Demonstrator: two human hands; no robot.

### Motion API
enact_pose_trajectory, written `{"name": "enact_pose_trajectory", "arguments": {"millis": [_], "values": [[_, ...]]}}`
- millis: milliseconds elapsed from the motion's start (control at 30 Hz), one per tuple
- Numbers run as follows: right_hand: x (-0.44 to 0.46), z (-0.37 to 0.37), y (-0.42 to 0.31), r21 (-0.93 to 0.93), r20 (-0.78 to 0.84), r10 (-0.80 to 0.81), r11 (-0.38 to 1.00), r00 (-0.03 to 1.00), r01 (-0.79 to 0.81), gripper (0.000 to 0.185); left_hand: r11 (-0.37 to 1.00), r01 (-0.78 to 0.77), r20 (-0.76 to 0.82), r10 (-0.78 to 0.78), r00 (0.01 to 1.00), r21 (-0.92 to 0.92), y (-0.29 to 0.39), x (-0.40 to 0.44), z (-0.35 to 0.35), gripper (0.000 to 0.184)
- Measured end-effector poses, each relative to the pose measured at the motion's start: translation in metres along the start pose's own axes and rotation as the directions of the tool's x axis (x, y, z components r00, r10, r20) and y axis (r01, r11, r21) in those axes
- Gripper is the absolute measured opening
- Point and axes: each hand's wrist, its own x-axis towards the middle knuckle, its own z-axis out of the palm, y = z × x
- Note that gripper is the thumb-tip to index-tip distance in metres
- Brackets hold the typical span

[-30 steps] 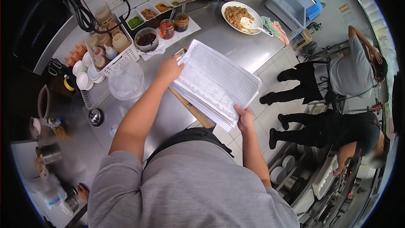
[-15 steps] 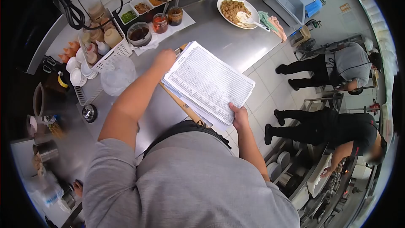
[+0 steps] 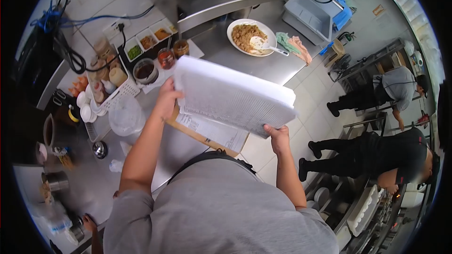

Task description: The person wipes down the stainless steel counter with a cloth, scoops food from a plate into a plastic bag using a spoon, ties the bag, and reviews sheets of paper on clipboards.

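Observation:
A thick stack of printed sheets [image 3: 230, 95] is held up between my two hands, tilted above the counter. My left hand [image 3: 166, 98] grips its left edge, fingers closed on the paper. At the lower right corner my right hand [image 3: 278, 137] pinches the stack, thumb on top. Beneath the raised sheets lies a brown clipboard [image 3: 239, 150] with another printed sheet [image 3: 212, 130] on it, near my waist. The stack hides part of the clipboard.
A bowl of rice [image 3: 251, 37] with a white spoon stands at the back beside cloths [image 3: 293, 47]. Left are a white basket of bottles [image 3: 123, 89], sauce jars [image 3: 165, 59] and a bell [image 3: 100, 149]. Two people [image 3: 400, 84] stand at right; another person's hand [image 3: 88, 222] is lower left.
The stack has been lifted and tilted off the clipboard, uncovering a sheet beneath. My left hand has moved down along the stack's left side. The view has shifted, and both people at right changed posture.

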Motion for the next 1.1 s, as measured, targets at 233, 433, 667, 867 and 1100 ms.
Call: {"name": "enact_pose_trajectory", "arguments": {"millis": [233, 433, 667, 867, 1100], "values": [[0.046, -0.014, -0.006, 0.015, 0.281, 0.010, 1.000, 0.960, -0.014, 0.023, 0.988, -0.019, -0.117, 0.037, 0.992, 0.154, -0.056, -0.003, -0.013, 0.008], [0.057, -0.003, 0.006, -0.163, 0.165, 0.235, 0.965, 0.958, -0.208, 0.041, 0.966, 0.095, -0.418, 0.016, 0.908, 0.241, -0.048, -0.017, 0.016, 0.036], [0.063, -0.018, 0.019, 0.003, 0.405, 0.006, 1.000, 0.914, -0.008, 0.025, 0.979, -0.133, -0.369, 0.182, 0.911, 0.156, -0.071, -0.016, 0.000, 0.010], [0.056, -0.013, -0.005, -0.116, 0.301, 0.008, 0.993, 0.954, 0.028, 0.025, 0.950, -0.102, -0.364, 0.211, 0.907, 0.296, -0.062, -0.020, 0.010, 0.008], [0.055, -0.037, 0.000, 0.006, 0.096, 0.144, 0.989, 0.985, -0.145, 0.033, 0.939, 0.131, -0.366, -0.007, 0.931, 0.317, -0.020, -0.001, 0.007, 0.037]]}}
